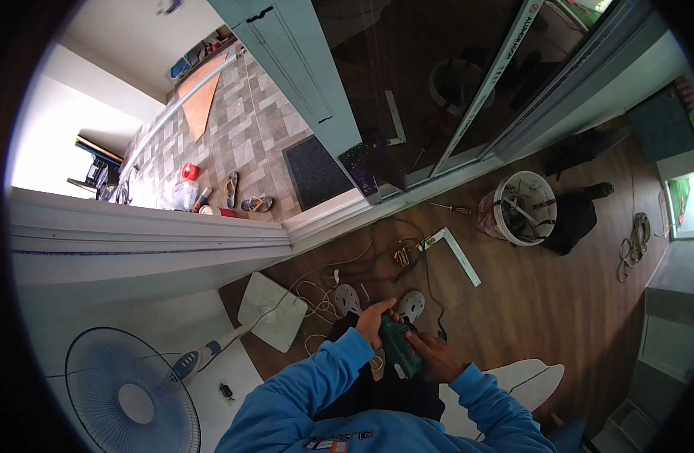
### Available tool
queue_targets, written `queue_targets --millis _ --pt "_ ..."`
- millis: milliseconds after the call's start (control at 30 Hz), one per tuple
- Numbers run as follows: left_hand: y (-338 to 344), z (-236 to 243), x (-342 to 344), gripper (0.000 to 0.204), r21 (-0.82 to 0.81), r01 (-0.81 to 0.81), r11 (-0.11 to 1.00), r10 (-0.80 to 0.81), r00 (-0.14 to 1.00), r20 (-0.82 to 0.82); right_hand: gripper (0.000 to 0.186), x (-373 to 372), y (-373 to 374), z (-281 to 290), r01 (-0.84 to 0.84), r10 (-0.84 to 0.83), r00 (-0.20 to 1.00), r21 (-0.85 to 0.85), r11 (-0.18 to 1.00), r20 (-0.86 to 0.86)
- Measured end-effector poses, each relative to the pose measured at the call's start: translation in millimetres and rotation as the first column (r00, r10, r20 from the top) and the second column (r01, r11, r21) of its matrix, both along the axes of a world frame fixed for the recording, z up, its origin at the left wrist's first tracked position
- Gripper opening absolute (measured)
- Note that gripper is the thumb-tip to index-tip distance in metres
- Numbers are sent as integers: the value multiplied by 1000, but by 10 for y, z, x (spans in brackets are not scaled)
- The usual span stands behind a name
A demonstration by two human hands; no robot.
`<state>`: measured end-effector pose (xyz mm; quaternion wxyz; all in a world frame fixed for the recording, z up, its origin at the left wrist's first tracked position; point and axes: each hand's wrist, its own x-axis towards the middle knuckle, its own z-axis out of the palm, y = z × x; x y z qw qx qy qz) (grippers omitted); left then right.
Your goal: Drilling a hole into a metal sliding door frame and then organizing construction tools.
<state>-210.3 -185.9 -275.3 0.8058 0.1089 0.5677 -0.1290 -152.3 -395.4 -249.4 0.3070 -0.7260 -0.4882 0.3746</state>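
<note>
A green power tool [399,349] with dark parts is held in front of my body, above my feet; its exact kind is hard to make out. My left hand [373,325] is closed around its far end. Against its right side lies my right hand [437,358], fingers bent onto the casing. On the wooden floor beyond my shoes are a yellow and black tape measure [402,257] and a metal try square [459,255]. A dark cord [430,291] runs along the floor near them.
A standing fan [135,400] is at the left, its white base [271,309] on the floor. A white bucket of tools [518,208] stands far right, beside a black bag [575,226]. A screwdriver [450,208] lies near the door track. Sandals [257,204] rest outside the doorway.
</note>
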Motion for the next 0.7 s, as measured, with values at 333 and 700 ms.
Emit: queue_targets --millis 333,700 --pt "-242 -392 -257 24 320 130 939 -173 979 108 137 258 525 -166 -276 -32 795 -408 870 -606" --pt "-27 -1269 -543 47 512 278 813 -315 949 -15 108 96 702 -1051 87 -241 936 -495 865 -257"
